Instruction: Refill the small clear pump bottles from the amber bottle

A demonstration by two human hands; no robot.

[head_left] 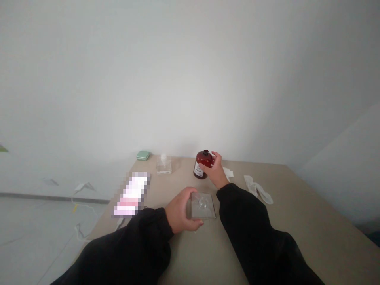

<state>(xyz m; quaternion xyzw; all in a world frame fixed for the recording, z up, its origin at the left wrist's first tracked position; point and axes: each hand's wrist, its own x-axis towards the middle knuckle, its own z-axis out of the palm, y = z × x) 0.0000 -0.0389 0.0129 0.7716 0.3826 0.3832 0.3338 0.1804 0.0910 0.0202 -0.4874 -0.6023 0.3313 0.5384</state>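
Black sleeves point(124, 249) nearest the camera. Left hand point(184, 209): grip spread wide, bracketing left side of clear box point(203, 206); base contact with table point(297, 217) not determinable. Right hand point(216, 170): grip curled around bottle point(202, 158), thumb across front. Bottle upright, beyond box, neck apparently uncapped. For sound handling: keep bottle level, hold firmly about the body, steady box low by its sides, keep right sleeve off box edge. Table beige, bearing at left phone point(133, 194), green case point(143, 155) and second box point(164, 168); at right, crumpled white cloth point(252, 185). Behind, plain grey wall point(190, 79); lower left, pale floor point(44, 237).
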